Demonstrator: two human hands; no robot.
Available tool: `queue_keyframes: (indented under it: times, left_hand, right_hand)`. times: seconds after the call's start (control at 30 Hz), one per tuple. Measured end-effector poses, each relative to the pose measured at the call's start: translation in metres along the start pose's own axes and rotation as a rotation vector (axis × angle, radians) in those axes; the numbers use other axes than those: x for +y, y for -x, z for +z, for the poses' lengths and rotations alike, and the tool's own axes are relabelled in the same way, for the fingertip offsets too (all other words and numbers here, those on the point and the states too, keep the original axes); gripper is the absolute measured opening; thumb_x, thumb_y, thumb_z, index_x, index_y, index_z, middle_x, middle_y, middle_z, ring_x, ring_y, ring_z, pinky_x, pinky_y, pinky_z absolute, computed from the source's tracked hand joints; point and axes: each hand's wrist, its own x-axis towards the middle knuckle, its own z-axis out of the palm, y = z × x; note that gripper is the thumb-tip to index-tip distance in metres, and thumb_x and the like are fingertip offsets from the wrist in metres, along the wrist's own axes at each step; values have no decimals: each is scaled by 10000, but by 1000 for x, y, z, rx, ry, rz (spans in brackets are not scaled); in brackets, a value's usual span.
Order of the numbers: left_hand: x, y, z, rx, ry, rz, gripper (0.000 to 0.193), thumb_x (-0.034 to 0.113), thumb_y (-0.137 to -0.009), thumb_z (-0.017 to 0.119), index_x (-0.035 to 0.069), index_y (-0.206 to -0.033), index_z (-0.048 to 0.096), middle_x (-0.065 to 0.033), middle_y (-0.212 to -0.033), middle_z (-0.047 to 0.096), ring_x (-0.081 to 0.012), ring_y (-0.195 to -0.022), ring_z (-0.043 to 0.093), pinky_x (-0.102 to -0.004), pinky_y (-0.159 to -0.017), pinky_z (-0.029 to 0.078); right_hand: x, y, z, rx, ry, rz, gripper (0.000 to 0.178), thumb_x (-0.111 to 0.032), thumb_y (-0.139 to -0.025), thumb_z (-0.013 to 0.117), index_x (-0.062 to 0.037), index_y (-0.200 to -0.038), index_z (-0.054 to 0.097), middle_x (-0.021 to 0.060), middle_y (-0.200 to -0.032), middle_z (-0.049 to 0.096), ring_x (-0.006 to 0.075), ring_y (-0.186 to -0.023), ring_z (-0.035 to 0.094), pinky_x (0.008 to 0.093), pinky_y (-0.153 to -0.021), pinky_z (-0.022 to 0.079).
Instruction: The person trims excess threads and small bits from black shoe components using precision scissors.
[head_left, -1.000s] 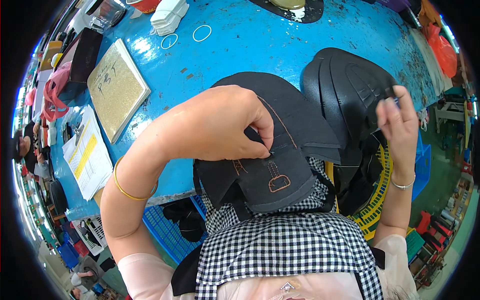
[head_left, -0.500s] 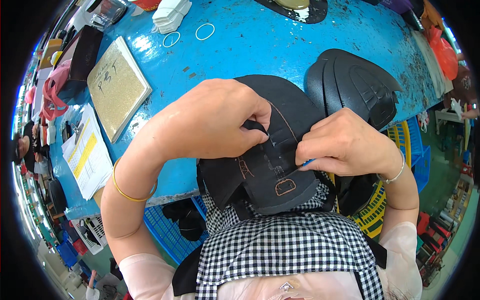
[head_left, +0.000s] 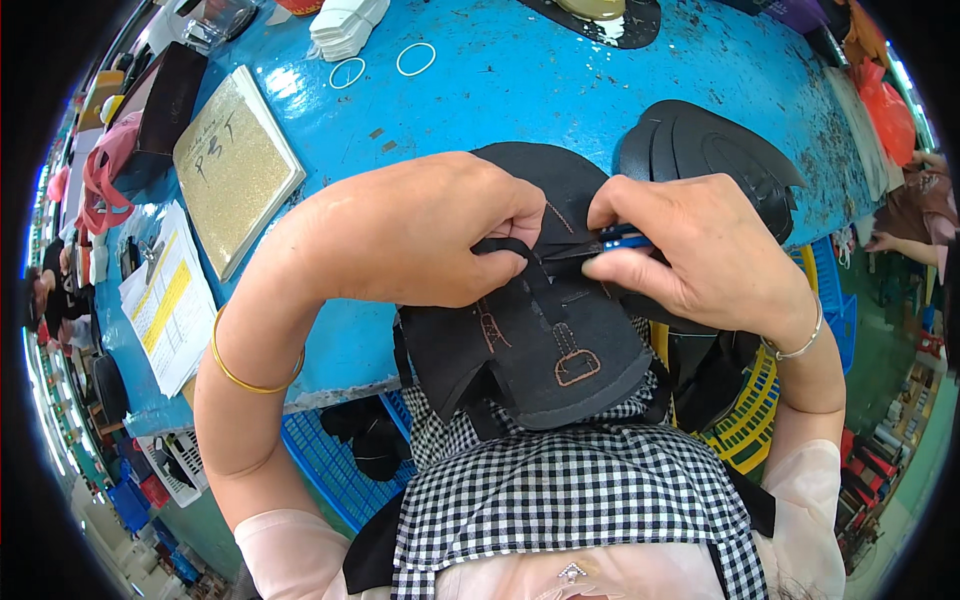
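L hand [head_left: 440, 230] is pinching a black strip [head_left: 500, 244]; R hand [head_left: 705, 250] is gripping blue-handled snips [head_left: 626, 240], tips near it, over a black stitched pc [head_left: 530, 350] lying across counter [head_left: 500, 90] edge & apron [head_left: 570, 490]; pc is prob feeling light, semi-stiff, best held by rim; blue basket [head_left: 318, 465] is holding black items [head_left: 378, 455], yellow basket [head_left: 752, 415] dark bits [head_left: 703, 375]

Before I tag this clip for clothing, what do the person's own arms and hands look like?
Left hand: no glove, a thin golden bangle farther up the forearm. Right hand: no glove, a silvery bracelet at the wrist. Sleeves: short, pale pinkish.
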Motion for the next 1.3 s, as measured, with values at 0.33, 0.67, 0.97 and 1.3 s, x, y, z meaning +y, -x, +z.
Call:
queue_keyframes:
  times: [0.33,0.67,0.97,1.3]
  left_hand:
    - [-5,5,4,134,196,-16,100,118,-858,597,34,-893,556,-34,-662,540,-151,-587,524,-297,-540,404]
    - [-13,35,-22,576,794,-104,121,118,-893,633,62,-1000,638,33,-663,526,26,-430,310,-144,-369,187]
    - [-39,72,-46,960,442,38,282,175,-992,529,19,-1215,605,-2,-817,652,19,-469,344,-133,-413,234]
    - [2,19,-12,232,629,-54,67,33,-833,684,-3,-829,628,-37,-735,674,-65,-616,604,-188,-572,463]
  right_hand:
    - [2,-7,9,9,-39,79,257,-287,-860,668,-60,-879,550,87,-737,631,292,-635,618,383,-535,465]
    - [-67,-5,34,13,252,-139,193,-117,-777,595,49,-874,580,242,-866,660,186,-463,610,289,-371,451]
    - [-52,-20,33,114,247,-63,190,-85,-748,621,52,-875,589,198,-725,666,211,-509,649,288,-385,463]
    - [58,112,-9,1197,-976,892,298,-172,-981,525,7,-1211,588,69,-1082,648,81,-806,622,193,-715,491]
